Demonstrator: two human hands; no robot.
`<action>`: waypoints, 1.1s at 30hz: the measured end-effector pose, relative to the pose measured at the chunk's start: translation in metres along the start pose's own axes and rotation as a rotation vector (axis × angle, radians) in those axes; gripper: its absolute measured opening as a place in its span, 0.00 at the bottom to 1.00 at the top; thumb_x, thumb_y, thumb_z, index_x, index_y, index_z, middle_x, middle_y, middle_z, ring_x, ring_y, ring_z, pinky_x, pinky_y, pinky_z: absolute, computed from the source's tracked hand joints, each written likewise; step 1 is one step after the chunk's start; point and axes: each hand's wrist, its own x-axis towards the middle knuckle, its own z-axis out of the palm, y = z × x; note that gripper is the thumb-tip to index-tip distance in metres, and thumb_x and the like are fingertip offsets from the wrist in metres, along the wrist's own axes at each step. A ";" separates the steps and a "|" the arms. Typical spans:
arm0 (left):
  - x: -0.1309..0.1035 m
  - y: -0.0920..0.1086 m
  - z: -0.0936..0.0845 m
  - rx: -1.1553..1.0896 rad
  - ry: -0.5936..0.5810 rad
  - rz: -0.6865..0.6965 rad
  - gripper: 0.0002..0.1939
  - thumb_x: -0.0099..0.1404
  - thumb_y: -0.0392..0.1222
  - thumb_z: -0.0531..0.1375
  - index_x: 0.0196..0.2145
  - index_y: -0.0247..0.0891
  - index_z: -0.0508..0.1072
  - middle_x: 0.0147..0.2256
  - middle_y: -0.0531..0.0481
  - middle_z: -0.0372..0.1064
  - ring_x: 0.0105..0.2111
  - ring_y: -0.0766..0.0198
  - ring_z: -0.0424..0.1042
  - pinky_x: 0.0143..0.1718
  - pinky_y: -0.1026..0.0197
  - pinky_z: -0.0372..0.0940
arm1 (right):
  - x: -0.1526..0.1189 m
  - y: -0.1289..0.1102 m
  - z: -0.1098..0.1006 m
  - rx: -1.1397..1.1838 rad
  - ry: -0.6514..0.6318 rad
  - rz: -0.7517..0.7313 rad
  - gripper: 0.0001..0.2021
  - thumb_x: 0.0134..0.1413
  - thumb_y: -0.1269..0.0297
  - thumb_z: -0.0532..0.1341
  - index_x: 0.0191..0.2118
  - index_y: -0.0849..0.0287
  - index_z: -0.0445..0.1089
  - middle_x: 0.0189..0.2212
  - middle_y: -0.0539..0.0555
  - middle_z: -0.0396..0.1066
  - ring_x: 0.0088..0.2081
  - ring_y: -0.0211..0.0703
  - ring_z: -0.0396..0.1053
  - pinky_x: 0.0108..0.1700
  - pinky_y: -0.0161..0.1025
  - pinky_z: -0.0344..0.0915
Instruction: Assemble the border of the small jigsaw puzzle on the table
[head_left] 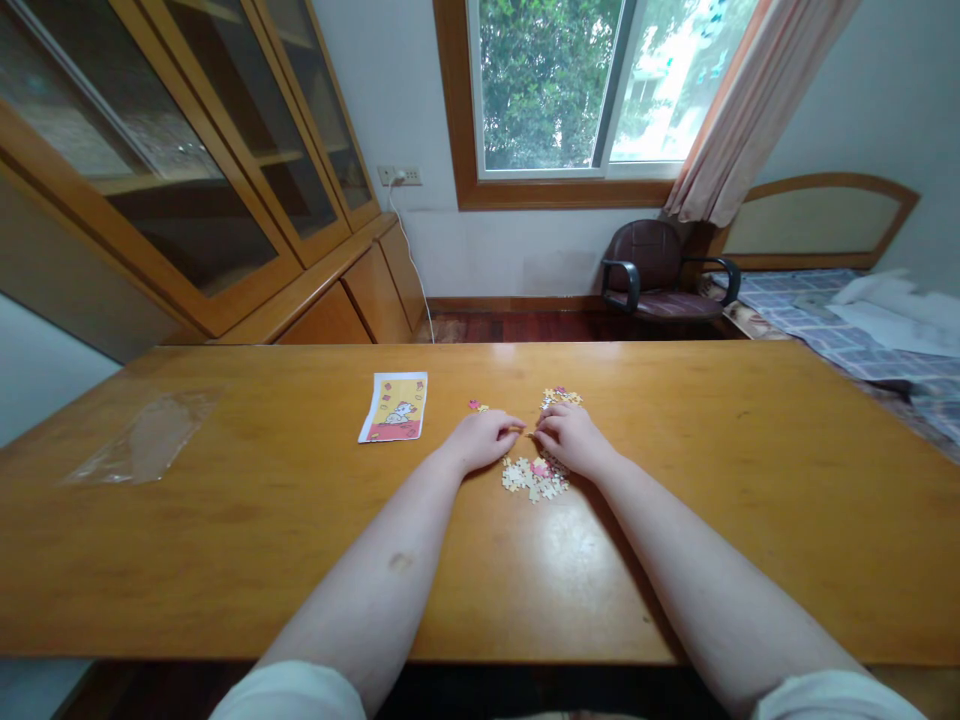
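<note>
Both hands rest over a wooden table among small jigsaw pieces. My left hand is closed, its fingertips pressed together at the table; what they hold, if anything, is too small to name. My right hand has its fingers bent in a pinch near a tiny yellowish piece between the hands. A pile of pale and pink puzzle pieces lies just nearer than the hands. More pieces lie beyond my right hand, and a few pink and yellow ones beyond my left.
A picture card with a white animal on yellow and pink lies left of my hands. Farther left is a clear plastic bag. Beyond the table stand a glass-door cabinet, an office chair and a bed.
</note>
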 end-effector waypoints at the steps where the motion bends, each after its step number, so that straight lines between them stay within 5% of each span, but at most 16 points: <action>1: 0.000 -0.002 -0.001 -0.008 0.019 -0.013 0.16 0.63 0.40 0.53 0.45 0.42 0.76 0.42 0.50 0.75 0.42 0.62 0.71 0.45 0.63 0.64 | 0.000 0.001 0.000 -0.008 0.012 0.024 0.09 0.56 0.65 0.59 0.29 0.57 0.75 0.35 0.55 0.73 0.41 0.45 0.66 0.48 0.43 0.59; 10: -0.010 -0.005 -0.016 -0.011 -0.101 -0.080 0.10 0.57 0.42 0.58 0.36 0.42 0.76 0.27 0.54 0.70 0.28 0.66 0.68 0.29 0.66 0.60 | -0.001 0.006 -0.004 -0.067 0.035 0.145 0.06 0.52 0.66 0.60 0.29 0.57 0.74 0.35 0.55 0.73 0.39 0.45 0.66 0.46 0.43 0.60; 16: -0.008 -0.003 -0.013 0.062 -0.116 -0.103 0.08 0.57 0.44 0.59 0.34 0.42 0.75 0.28 0.54 0.71 0.28 0.66 0.67 0.28 0.65 0.58 | -0.002 0.004 -0.006 0.015 0.008 0.003 0.09 0.50 0.71 0.58 0.30 0.56 0.76 0.34 0.54 0.73 0.40 0.45 0.66 0.48 0.42 0.60; 22: -0.003 -0.006 -0.012 0.138 -0.025 -0.229 0.09 0.61 0.43 0.55 0.33 0.42 0.75 0.32 0.51 0.73 0.31 0.63 0.69 0.30 0.64 0.58 | -0.002 0.013 -0.002 -0.040 0.042 0.104 0.12 0.51 0.71 0.57 0.35 0.56 0.78 0.38 0.55 0.73 0.43 0.47 0.64 0.51 0.45 0.58; 29: -0.007 -0.002 -0.015 0.162 -0.020 -0.142 0.12 0.60 0.42 0.54 0.29 0.42 0.77 0.31 0.50 0.74 0.31 0.62 0.69 0.30 0.63 0.57 | -0.003 0.014 -0.002 0.010 0.027 0.044 0.11 0.50 0.72 0.57 0.30 0.55 0.77 0.36 0.54 0.73 0.42 0.47 0.63 0.50 0.46 0.58; 33: -0.007 -0.001 -0.016 0.217 -0.019 -0.213 0.15 0.63 0.45 0.52 0.29 0.41 0.77 0.30 0.48 0.74 0.31 0.60 0.69 0.28 0.62 0.56 | -0.003 0.017 -0.002 -0.003 0.032 0.091 0.11 0.49 0.73 0.57 0.31 0.55 0.77 0.37 0.55 0.73 0.43 0.47 0.64 0.50 0.46 0.58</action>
